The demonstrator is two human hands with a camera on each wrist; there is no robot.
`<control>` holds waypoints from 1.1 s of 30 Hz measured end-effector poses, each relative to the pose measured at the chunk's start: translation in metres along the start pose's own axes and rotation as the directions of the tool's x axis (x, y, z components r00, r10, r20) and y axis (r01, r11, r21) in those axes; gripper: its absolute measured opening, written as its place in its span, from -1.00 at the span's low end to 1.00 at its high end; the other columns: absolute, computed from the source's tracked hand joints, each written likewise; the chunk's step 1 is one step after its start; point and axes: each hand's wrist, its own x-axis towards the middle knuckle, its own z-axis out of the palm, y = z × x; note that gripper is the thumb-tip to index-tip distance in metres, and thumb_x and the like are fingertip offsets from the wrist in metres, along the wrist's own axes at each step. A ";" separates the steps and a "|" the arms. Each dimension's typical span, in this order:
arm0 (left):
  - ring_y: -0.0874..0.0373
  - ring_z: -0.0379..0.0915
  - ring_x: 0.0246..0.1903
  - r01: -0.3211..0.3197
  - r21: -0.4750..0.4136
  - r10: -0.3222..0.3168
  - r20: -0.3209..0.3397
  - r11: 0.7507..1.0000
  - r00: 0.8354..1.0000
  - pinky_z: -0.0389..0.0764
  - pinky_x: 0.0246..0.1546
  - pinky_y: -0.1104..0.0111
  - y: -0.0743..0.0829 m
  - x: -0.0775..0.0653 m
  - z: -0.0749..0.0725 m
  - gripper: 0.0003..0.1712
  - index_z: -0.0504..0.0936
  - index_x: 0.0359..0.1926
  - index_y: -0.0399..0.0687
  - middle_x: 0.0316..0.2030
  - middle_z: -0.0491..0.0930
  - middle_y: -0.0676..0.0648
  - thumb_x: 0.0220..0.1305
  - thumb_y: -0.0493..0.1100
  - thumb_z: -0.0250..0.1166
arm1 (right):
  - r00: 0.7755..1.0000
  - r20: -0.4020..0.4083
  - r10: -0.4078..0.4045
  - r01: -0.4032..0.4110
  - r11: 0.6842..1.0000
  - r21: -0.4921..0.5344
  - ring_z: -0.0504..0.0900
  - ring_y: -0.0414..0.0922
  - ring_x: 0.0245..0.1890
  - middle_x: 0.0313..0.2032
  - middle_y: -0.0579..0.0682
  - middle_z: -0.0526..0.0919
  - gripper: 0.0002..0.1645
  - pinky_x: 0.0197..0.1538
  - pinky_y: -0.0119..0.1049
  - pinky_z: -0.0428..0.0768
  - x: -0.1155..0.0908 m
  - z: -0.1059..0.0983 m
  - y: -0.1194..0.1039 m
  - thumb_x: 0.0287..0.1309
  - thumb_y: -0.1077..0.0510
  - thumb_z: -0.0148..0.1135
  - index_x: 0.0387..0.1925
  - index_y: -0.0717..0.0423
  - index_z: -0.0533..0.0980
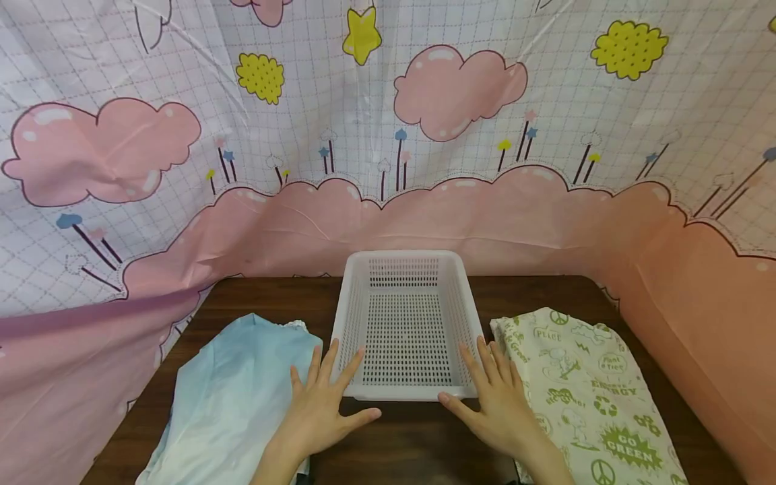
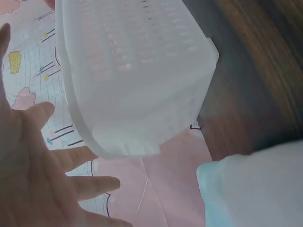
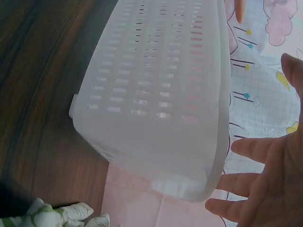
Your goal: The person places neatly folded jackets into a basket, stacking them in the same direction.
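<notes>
A white perforated plastic basket [image 1: 405, 394] stands on the dark wooden table with nothing inside it. My left hand [image 1: 318, 407] hovers by its near left corner, fingers spread and straight. At the near right corner my right hand [image 1: 500, 407] has its fingers spread the same way. In the left wrist view the fingers [image 2: 94, 187] reach toward the basket rim [image 2: 71, 94] without curling round it. The right wrist view has the fingertips [image 3: 215, 204] right at the rim [image 3: 222, 94]. Neither hand holds anything.
A folded light blue cloth [image 1: 236, 391] lies left of the basket, partly behind the left hand. To the right is a cream cloth with green prints [image 1: 594, 391]. A patterned pink and white curtain [image 1: 388, 222] hangs behind and around the wooden table [image 1: 388, 444].
</notes>
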 end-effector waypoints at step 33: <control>-0.28 0.10 0.33 -0.012 -0.294 0.017 0.012 0.956 1.000 0.43 -0.10 -0.27 -0.100 -0.052 -0.031 -0.15 0.24 0.44 0.52 0.41 0.13 -0.21 0.15 0.21 0.40 | 0.616 -0.417 -0.668 0.782 0.583 0.221 0.58 -0.09 -0.02 0.02 0.04 0.60 -0.46 0.10 -0.33 0.50 0.014 0.074 -0.062 0.30 0.01 0.26 0.16 0.27 0.48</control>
